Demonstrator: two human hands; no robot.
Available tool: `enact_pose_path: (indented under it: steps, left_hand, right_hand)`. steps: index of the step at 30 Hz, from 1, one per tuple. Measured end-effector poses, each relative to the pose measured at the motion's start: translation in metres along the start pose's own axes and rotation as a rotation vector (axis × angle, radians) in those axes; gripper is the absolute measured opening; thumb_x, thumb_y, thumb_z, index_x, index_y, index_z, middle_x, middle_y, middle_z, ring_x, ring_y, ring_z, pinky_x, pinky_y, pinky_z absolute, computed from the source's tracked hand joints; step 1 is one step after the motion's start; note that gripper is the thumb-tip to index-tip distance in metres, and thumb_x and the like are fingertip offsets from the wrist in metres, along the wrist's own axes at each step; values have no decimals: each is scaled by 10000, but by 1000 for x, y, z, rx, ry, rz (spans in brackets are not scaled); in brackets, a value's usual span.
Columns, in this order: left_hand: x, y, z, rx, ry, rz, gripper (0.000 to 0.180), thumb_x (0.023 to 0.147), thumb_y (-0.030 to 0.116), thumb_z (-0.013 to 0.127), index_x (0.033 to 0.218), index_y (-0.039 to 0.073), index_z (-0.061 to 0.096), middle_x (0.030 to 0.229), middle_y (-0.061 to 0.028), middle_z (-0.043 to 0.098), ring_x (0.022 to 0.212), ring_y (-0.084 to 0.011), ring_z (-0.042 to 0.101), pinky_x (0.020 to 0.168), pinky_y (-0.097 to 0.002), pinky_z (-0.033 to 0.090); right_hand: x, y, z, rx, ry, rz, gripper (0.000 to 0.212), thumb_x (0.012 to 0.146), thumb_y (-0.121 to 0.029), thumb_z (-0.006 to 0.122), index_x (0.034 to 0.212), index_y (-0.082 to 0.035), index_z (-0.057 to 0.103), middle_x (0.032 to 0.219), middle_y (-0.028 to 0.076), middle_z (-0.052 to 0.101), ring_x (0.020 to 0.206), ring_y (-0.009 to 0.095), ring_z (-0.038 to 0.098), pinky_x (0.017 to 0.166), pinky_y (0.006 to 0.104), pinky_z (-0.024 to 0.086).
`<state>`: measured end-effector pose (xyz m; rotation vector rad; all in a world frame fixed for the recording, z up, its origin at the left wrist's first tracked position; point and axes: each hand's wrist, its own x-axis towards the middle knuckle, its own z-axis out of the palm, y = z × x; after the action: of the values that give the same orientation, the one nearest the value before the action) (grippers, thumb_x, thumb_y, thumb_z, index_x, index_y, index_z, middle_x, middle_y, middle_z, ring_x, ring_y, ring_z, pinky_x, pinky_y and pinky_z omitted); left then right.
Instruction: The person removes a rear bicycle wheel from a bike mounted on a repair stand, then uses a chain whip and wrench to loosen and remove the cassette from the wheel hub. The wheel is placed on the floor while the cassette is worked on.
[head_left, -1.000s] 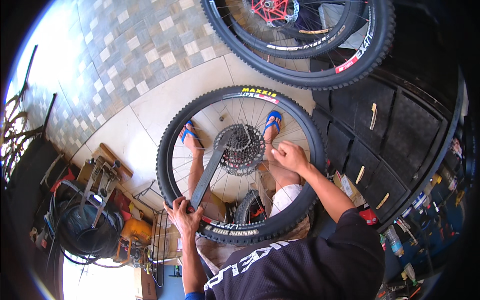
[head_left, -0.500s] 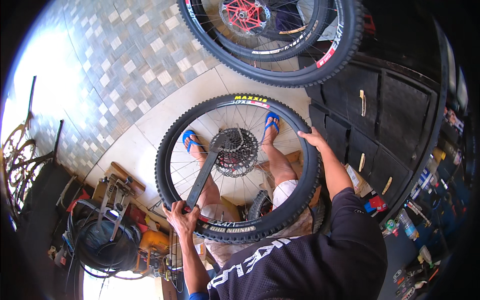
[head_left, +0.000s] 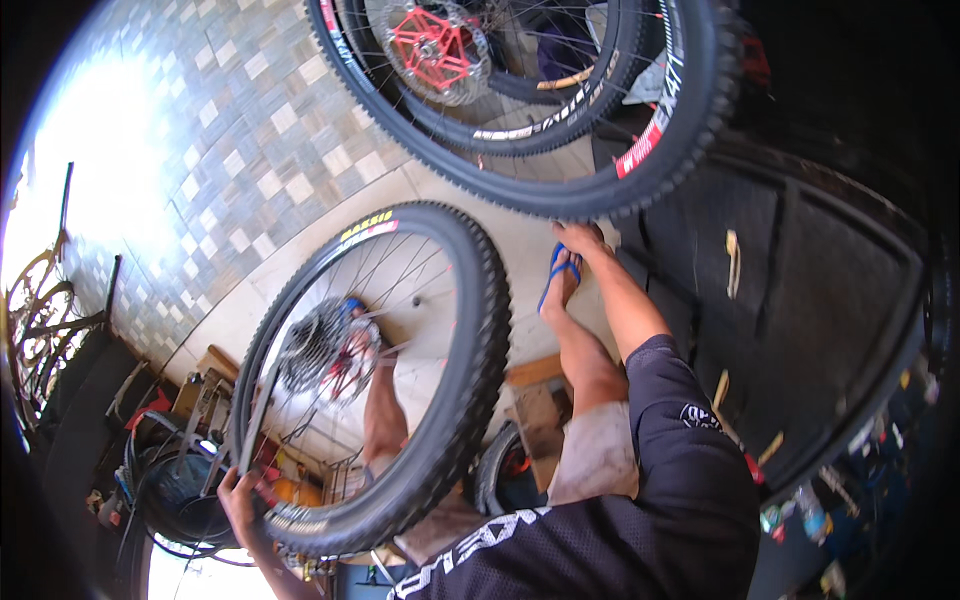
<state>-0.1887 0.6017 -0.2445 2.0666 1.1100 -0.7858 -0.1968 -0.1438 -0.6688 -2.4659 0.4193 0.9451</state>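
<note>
My left hand (head_left: pixel 240 500) is closed at the near left edge of a bicycle wheel (head_left: pixel 480 330) with a knobby black tyre. The wheel is tilted in front of my legs. Under the same hand lies the end of a long flat metal bar (head_left: pixel 262 415), like a chain whip, running toward the cassette (head_left: pixel 318 348) at the hub. My right hand (head_left: pixel 580 238) is stretched forward, off this wheel, fingers apart and pointing left. It is beside the lower edge of a second wheel's tyre (head_left: pixel 520 195); whether it touches it I cannot tell.
The second wheel carries a red-centred brake rotor (head_left: pixel 432 48), with another tyre (head_left: pixel 530 135) inside its outline. Black cabinets with pale handles (head_left: pixel 733 265) stand at right. Coiled tyres and tools (head_left: pixel 180 490) crowd the lower left. My foot in a blue flip-flop (head_left: pixel 562 275) is below my right hand.
My right hand has let go of the near wheel and reached forward to the second wheel. The near wheel has tilted and shifted left, with my left hand still on it.
</note>
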Motion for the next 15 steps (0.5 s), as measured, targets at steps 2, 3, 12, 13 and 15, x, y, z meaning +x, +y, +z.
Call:
enact_pose_path:
  steps: [2,3,12,13,15]
  left_hand:
    - [1,-31,-20,124,55,-28,282,759,178,664,946,-21,733,768,4,636,718,-96,537,656,-262,398]
    - [1,-43,-33,160,58,-34,343,731,210,656,961,-32,736,781,-4,645,735,-108,543,680,-266,408]
    - [7,-32,-29,60,162,-149,448,672,273,661,990,-39,716,810,-28,646,717,-129,552,686,-264,431]
    - [8,-29,-24,66,168,-153,449,673,273,661,991,-39,716,809,-27,644,718,-128,551,686,-263,431]
    - [9,-26,-20,81,179,-162,451,674,274,660,994,-38,715,806,-26,641,718,-127,549,686,-262,429]
  right_hand:
    - [64,-11,-11,-18,69,-81,502,992,-361,617,1414,-94,563,1392,199,600,1322,420,526,1085,515,427]
    - [93,-26,-20,-24,117,-132,514,984,-356,628,1420,-93,560,1406,211,587,1345,441,505,1126,523,398]
    - [249,-83,-59,-485,841,-640,605,973,-365,640,1484,-65,517,1341,217,629,1188,428,607,1025,539,468]
    - [257,-80,-58,-481,845,-622,610,974,-362,640,1490,-64,508,1345,222,623,1192,430,604,1024,540,468]
    - [272,-75,-57,-459,846,-602,621,977,-357,642,1502,-63,490,1353,232,612,1199,434,599,1023,542,468]
